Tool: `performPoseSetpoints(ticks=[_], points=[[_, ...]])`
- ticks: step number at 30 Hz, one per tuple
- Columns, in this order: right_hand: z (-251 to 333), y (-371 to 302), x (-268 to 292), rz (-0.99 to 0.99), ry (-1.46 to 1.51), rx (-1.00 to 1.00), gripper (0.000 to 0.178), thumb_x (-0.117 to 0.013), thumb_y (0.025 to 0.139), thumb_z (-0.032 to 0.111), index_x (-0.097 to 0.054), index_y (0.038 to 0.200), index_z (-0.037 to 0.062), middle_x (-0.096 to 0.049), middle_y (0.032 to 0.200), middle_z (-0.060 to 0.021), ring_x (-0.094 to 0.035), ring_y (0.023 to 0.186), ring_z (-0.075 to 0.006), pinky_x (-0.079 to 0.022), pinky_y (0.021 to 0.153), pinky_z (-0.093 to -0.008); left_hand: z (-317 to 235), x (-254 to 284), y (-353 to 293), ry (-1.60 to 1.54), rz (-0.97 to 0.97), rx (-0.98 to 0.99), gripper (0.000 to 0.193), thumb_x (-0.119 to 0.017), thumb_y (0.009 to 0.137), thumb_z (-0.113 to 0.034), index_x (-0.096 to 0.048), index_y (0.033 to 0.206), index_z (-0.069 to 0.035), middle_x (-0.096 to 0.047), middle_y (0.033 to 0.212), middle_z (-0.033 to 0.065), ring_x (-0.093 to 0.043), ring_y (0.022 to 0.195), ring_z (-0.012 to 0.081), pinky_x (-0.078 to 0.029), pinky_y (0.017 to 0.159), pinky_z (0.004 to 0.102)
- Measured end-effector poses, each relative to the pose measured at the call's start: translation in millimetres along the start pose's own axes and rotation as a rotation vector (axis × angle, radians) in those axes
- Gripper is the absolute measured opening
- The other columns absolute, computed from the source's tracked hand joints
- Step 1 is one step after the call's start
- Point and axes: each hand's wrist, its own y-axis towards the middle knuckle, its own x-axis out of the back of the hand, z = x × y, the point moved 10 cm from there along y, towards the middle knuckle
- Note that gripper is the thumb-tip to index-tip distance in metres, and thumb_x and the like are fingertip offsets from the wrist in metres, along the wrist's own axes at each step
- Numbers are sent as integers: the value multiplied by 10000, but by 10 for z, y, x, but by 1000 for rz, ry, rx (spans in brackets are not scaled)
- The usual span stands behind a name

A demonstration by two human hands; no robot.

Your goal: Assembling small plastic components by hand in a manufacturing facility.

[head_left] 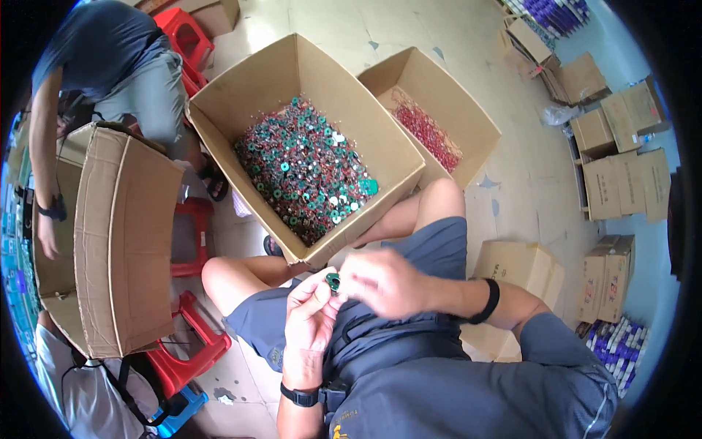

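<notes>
My left hand (311, 314) is raised over my lap, its thumb and fingers pinching a small round dark green part (333, 282). Right beside that part is my right hand (386, 284), smeared by motion; whether its fingers grip anything is hidden by the blur. Just beyond my hands stands a large open cardboard box (358, 110), its bottom covered by a heap of small green ring-shaped parts (300, 164) with reddish wires and some white pieces mixed in.
A second open carton (464, 121) holding thin red wires (428, 135) adjoins the big box. On the left, a co-worker's arm (45, 146) reaches down by a tall carton (128, 241). Red plastic stools (190, 351) stand nearby. Stacked cartons (621, 183) line the right wall.
</notes>
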Motion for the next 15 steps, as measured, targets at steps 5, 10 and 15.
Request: performPoseSetpoints(ticks=[5,10,15], points=[[106,-5,8,-56,-90,31,90,-635,901,84,-593,860,17,-609,757,-128,-621,650,-296,-486,597,-379,28,-10,1,-27,4,37,305,-643,933,-44,-628,1210,82,-703,1071,172,-696,944,267,-600,829,358],[99,6,-28,-27,-150,45,78,-629,897,82,-587,859,28,-604,763,-134,-630,673,-316,-497,602,-403,-5,7,32,-25,-17,9,293,-632,933,-27,-630,1202,86,-703,1070,178,-701,935,284,-603,835,392],[85,-68,-73,-47,-116,-20,105,-597,914,142,-578,892,42,-599,771,-142,-620,678,-357,-484,597,-443,58,48,1,-42,-10,57,286,-631,930,-21,-633,1194,89,-702,1067,190,-703,940,290,-604,829,384]])
